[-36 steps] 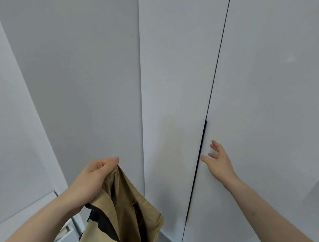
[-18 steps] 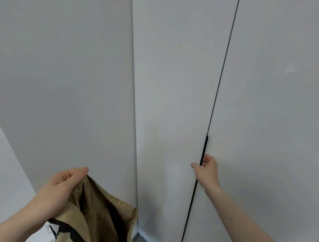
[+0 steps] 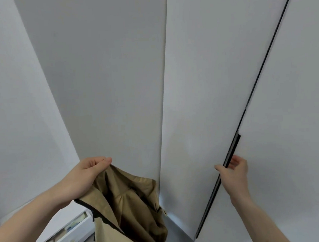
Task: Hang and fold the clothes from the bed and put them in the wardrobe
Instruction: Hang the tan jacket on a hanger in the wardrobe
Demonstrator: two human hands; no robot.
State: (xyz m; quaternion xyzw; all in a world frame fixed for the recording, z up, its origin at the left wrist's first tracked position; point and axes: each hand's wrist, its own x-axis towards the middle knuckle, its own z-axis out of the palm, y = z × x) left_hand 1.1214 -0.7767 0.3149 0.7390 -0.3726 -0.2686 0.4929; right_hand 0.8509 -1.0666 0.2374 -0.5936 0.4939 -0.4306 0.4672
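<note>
A person faces tall, flat pale grey wardrobe doors (image 3: 200, 99); the right hand (image 3: 233, 169) has its grip curled narrowly round the dark vertical edge handle (image 3: 231, 152) of the right-hand door, thumb on the near side. The left hand (image 3: 87, 176) pinches the top of a tan cloth garment with black trim (image 3: 126, 207), which hangs below that grip, well left of the handle. The slim handle could slip from the fingertips, or the dangling cloth could catch in the opening door.
</note>
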